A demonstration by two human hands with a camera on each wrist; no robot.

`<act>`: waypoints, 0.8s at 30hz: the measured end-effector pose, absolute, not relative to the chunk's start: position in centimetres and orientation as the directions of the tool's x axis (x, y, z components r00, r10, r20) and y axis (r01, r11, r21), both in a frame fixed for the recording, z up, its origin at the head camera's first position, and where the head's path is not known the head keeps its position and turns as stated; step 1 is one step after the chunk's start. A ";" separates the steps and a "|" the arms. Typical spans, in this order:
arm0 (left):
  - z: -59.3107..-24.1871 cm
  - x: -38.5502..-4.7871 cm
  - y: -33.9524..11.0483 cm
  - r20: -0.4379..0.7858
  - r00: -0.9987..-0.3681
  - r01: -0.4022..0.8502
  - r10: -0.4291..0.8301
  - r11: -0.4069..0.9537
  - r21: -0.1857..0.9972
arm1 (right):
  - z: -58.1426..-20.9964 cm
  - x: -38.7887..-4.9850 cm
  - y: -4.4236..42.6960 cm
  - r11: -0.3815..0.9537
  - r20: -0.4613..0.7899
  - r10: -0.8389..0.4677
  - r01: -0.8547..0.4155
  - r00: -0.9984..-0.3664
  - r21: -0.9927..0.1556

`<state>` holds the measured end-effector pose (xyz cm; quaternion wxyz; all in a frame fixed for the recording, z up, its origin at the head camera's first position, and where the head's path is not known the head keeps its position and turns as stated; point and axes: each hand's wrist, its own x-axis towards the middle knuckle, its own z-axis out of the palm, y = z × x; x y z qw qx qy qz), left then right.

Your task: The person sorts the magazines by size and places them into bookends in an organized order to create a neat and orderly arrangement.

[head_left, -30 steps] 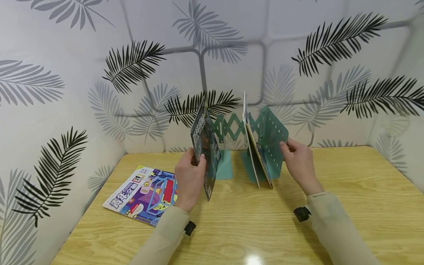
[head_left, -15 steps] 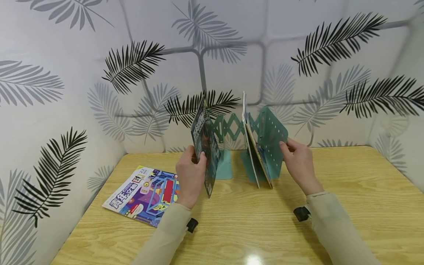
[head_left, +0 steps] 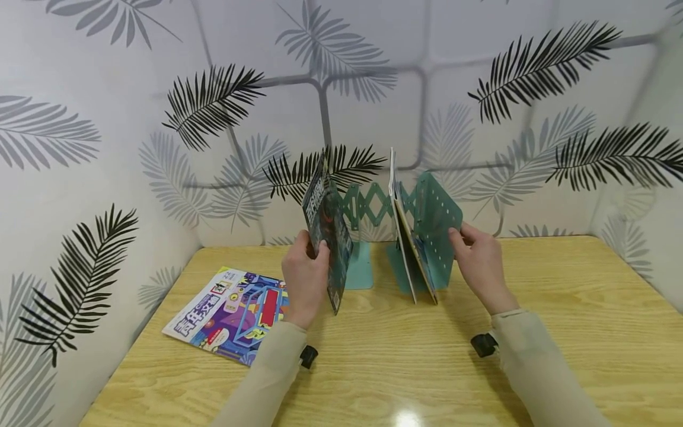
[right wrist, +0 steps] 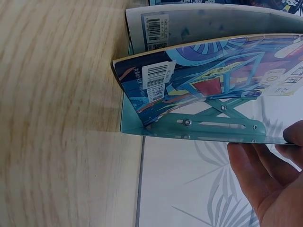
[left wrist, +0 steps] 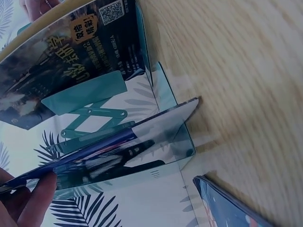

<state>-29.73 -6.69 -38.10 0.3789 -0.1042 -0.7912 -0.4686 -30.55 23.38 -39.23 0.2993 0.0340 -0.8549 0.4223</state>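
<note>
A dark-covered magazine [head_left: 335,255] stands upright and slightly tilted at the left end of a green expanding bookend [head_left: 376,204]. My left hand [head_left: 306,281] pinches its near edge, thumb on the cover; the left wrist view also shows the fingertips [left wrist: 41,201] on it. At the right end, my right hand [head_left: 482,267] grips the outer edge of the perforated end plate [head_left: 436,231]. Two thin magazines lean inside that end, the outer one a colourful magazine [right wrist: 222,71] with barcode labels in the right wrist view. A gap with the lattice lies between the two sides.
Another colourful magazine [head_left: 229,314] lies flat on the wooden table [head_left: 395,362] to the left, partly covered by my left forearm. Behind the bookend rises a wall [head_left: 459,89] with a leaf pattern.
My left hand and the dark magazine have shifted slightly, its lower near corner now a little farther back. My right hand keeps its grip on the end plate, and the other magazines stay put.
</note>
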 end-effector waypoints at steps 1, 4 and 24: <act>-38.1 -29.8 -6.7 0.699 -0.689 0.520 -0.190 0.543 0.660 | -39.3 -30.5 23.4 0.639 0.540 0.197 -0.311 -0.818 -0.704; -38.2 -29.8 -6.6 0.704 -0.685 0.519 -0.188 0.552 0.652 | -39.3 -30.5 23.4 0.636 0.543 0.198 -0.314 -0.816 -0.704; -38.4 -29.9 -6.7 0.710 -0.683 0.533 -0.172 0.548 0.645 | -39.4 -30.6 23.5 0.642 0.559 0.208 -0.319 -0.803 -0.697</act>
